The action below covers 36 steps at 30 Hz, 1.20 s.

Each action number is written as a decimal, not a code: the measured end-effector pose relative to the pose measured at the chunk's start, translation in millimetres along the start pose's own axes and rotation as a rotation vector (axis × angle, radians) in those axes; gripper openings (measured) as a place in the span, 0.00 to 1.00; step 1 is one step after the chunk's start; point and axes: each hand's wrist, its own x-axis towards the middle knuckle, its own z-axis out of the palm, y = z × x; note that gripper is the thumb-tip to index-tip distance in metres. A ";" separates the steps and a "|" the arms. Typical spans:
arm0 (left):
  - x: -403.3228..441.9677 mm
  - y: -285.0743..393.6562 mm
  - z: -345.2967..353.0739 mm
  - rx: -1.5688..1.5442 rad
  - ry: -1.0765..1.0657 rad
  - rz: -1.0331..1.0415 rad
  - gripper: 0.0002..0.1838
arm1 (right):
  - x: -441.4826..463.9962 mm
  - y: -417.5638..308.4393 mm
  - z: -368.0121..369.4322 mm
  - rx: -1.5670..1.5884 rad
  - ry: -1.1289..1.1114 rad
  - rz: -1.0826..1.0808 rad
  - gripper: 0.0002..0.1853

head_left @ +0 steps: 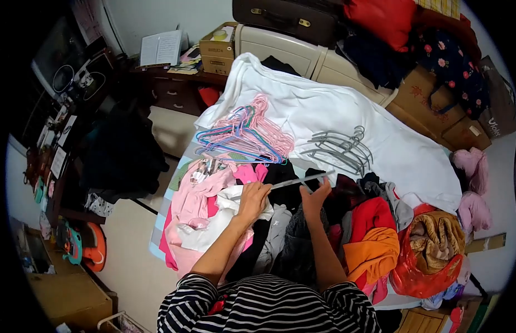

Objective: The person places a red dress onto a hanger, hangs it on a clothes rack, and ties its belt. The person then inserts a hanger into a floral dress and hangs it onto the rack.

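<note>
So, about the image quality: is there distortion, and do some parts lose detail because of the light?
Head view: strong wide-angle distortion, with black corners; also there, the dark heap at left loses most detail, while the white sheet is bright but shows folds; same view, outlines of the left hand and right hand remain readable.

The left hand's grip (253, 202) is holding a slim grey hanger (286, 183) over multicoloured heaped clothes (279, 233), the right hand's grip (315, 200) is spreading beside it, and thin pink hangers (261, 117) are lying beyond!
</note>
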 end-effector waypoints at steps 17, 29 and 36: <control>-150.8 -15.4 -51.2 0.007 -0.306 -0.236 0.30 | -90.7 5.1 16.9 -0.274 -0.663 -0.138 0.13; -170.4 43.4 -35.0 -0.100 -0.708 0.218 0.18 | -145.4 54.5 9.9 -0.700 -0.708 -0.403 0.21; -149.7 -0.9 -69.6 -0.561 -0.248 -0.429 0.09 | -152.4 49.8 -2.8 -0.627 -0.671 -0.019 0.16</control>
